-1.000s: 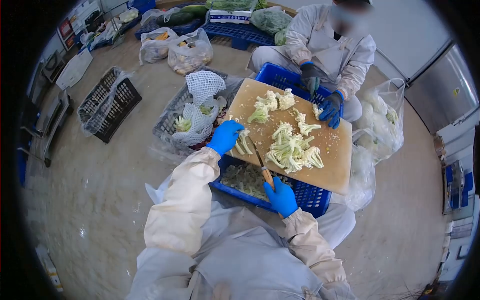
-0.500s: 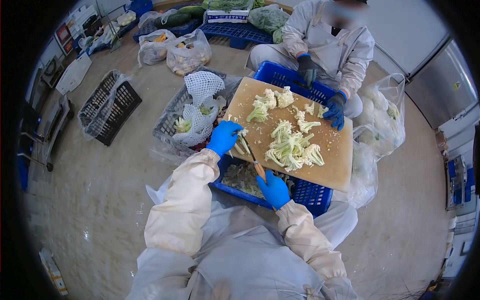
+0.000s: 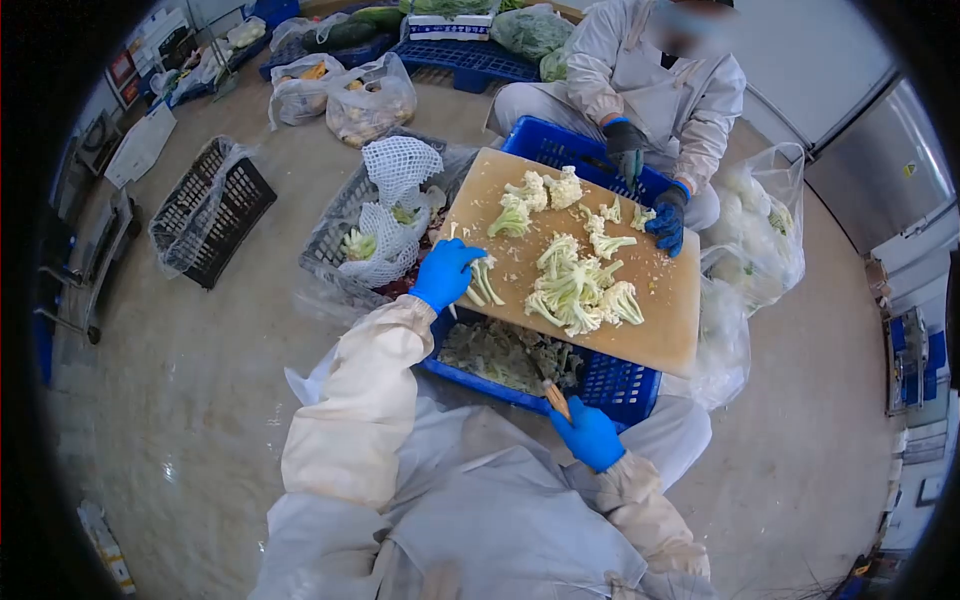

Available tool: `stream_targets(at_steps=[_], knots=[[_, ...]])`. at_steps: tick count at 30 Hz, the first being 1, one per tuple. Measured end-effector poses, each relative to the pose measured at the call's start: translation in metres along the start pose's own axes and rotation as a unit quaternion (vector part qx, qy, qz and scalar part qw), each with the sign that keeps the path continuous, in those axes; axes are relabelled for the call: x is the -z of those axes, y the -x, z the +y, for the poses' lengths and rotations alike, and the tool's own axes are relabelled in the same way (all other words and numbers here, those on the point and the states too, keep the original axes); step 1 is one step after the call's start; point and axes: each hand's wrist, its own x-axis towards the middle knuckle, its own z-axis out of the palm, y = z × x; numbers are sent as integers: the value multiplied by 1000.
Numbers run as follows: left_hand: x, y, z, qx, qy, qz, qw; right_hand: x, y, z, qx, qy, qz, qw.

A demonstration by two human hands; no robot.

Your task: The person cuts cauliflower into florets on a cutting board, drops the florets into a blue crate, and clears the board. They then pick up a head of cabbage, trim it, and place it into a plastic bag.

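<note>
Cauliflower stems [image 3: 483,283] are the work in hand, lying at the eight o'clock corner of the cutting board [image 3: 660,300]. Nearest the wearer, at five o'clock, the right hand [image 3: 592,432] has its grip pressed together round the wooden handle of a knife [image 3: 553,393], whose blade points up over the trimmings [image 3: 495,352] in the blue crate [image 3: 620,390] under the board. Further out at ten o'clock, the left hand [image 3: 445,275] has its grip curled down on the stems, pinching them against the wood. The step looks like the pause between cuts, with blade off the board and the pieces pinned. A next cut would call for bringing the knife up to the board beside the left fingertips, keeping them tucked clear of the edge. Past the stems, at the board's centre, sits a pile of florets [image 3: 578,290], with smaller clusters toward twelve o'clock. At one o'clock a co-worker's gloved hand [image 3: 667,222] rests on the far edge. At eleven o'clock stands a grey crate [image 3: 340,240] draped with white netting [image 3: 400,165].
</note>
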Motion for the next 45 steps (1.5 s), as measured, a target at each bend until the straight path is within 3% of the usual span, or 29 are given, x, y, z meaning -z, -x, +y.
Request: stream_targets(at_steps=[1, 3, 4, 6, 7, 12, 14, 16, 19, 20, 22, 23, 24, 26, 27, 28, 30, 32, 34, 36, 37, 39, 40, 42, 43, 45], knots=[[3, 2, 3, -2, 2, -2, 1000, 1, 12, 8, -11, -38, 12, 999], [14, 1, 12, -46, 157, -194, 967, 8, 25, 15, -49, -105, 46, 992], [17, -1, 20, -49, 157, -197, 967, 12, 28, 17, -52, -107, 48, 992], [14, -5, 38, -108, 87, -55, 989, 17, 32, 19, -72, -101, 100, 987], [6, -6, 50, -23, 90, -84, 992, 20, 32, 16, -69, -103, 121, 985], [-35, 0, 78, 42, 176, -122, 976, 13, 21, 16, -80, -93, 117, 986], [-48, 0, 69, 88, 279, -111, 950, 9, 14, 17, -73, -99, 115, 986], [-31, -4, 63, 95, 291, -93, 947, 9, 5, 14, -54, -75, 116, 989], [-2, -10, 28, 14, 294, -224, 929, 3, -3, 15, -59, -62, 96, 992], [1, -11, 24, 16, 292, -224, 930, 3, -3, 15, -58, -64, 95, 992], [3, -13, 19, 70, 198, -91, 974, 3, -1, 14, -3, 11, 89, 996], [3, -18, 17, 139, 204, -73, 966, 6, 1, 11, -4, 10, 89, 996], [0, -26, 14, 138, 205, -74, 966, 10, 4, 8, 9, 21, 81, 996], [-11, -44, 8, -9, 47, 105, 993, 17, 8, 4, 21, 38, 76, 996], [-13, -53, 10, -12, 51, 107, 993, 20, 9, 1, 78, 38, 48, 995], [-15, -64, 14, -42, 29, 69, 996, 22, 10, -1, 136, 38, 21, 990], [-23, -80, 10, -74, 8, 37, 997, 19, 6, 1, 104, 64, 26, 992], [-31, -87, 3, -100, -3, -60, 993, 21, 0, 1, 57, 41, 108, 992], [-24, -88, 6, -106, 13, -52, 993, 22, -6, 0, 61, 35, 110, 991], [-8, -83, 17, 13, 51, -95, 994, 12, -15, 0, 63, -16, 127, 990], [-9, -75, 15, 14, 49, -99, 994, 7, -22, -2, 62, -21, 126, 990], [-6, -55, 6, 68, 138, -14, 988, -5, -40, -9, 2, -113, 128, 985], [-10, -45, -1, 70, 132, -17, 989, -11, -50, -12, 4, -119, 125, 985], [-21, -25, -17, 188, 287, 8, 939, -22, -67, -19, -10, -168, 102, 980], [-23, -20, -20, 159, 272, 35, 949, -24, -72, -26, -19, -178, 87, 980], [-19, -14, -6, 186, 310, 52, 931, -29, -79, -34, 0, -157, 97, 983]])
